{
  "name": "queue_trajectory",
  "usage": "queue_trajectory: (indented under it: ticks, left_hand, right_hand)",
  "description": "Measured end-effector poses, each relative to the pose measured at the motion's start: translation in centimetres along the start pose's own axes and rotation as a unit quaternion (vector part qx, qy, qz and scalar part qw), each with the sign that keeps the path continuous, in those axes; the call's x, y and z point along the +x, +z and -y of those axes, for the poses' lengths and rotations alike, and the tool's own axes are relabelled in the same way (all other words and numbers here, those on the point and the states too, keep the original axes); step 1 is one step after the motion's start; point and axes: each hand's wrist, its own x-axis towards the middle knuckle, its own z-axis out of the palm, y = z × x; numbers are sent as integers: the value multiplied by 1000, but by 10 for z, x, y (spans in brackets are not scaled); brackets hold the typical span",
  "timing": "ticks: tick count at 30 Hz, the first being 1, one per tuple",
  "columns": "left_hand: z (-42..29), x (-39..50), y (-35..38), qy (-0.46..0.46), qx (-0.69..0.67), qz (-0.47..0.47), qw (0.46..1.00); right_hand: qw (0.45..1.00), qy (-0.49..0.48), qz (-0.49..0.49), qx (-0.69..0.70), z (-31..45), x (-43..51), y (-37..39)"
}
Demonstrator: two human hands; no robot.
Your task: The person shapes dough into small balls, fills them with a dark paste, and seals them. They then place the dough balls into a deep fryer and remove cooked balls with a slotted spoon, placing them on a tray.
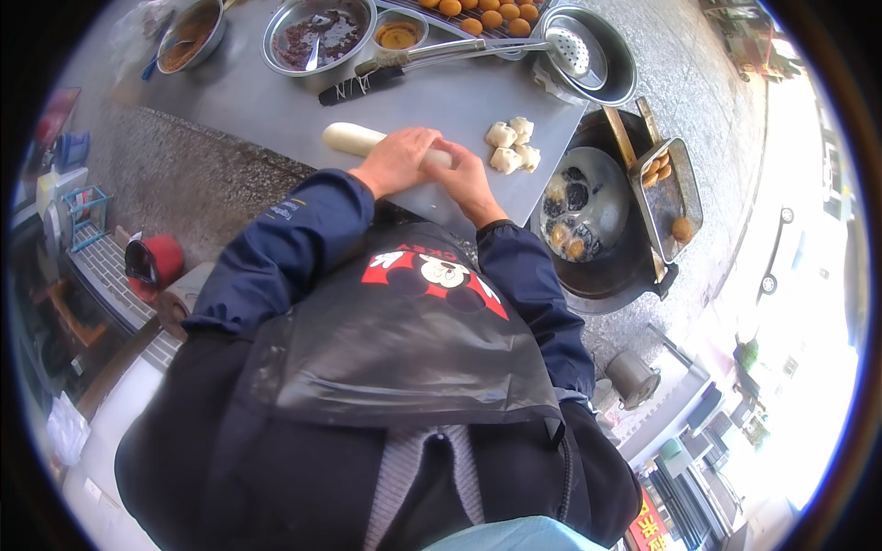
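A long roll of pale dough [351, 138] lies on the steel table [262, 113] near its front edge. My left hand [401, 162] wraps over the roll towards its right end. Against it, my right hand [463, 178] grips that end, thumb and fingers meeting the left hand. Part of the dough end shows between the hands; the fingertips underneath are hidden. Several small torn pieces of dough [506, 160] sit in a cluster on the table, to the right of my right hand and apart from it.
Beyond the table's right edge stands a wok of hot oil [620, 206] with balls frying and a metal drain tray [679, 200] across it. A slotted skimmer [475, 49], steel basin [623, 69], bowl of dark filling [275, 45] and rack of fried balls [493, 19] lie farther back.
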Motion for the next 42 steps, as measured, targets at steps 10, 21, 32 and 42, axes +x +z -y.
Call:
queue_trajectory:
  ticks: [10,21,32,42]
  left_hand:
    - [0,6,10,-92,189,113,971]
    - [20,3,-15,-107,179,97,973]
    - [15,-6,-20,-64,51,-24,996]
    - [27,-11,-8,-66,199,-2,978]
  right_hand:
    - [991,109,-53,-65,18,-3,10]
    - [790,-251,-132,-544,8,45,-42]
    - [993,104,50,-30,11,40,24]
    - [996,82,-44,-5,17,26,44]
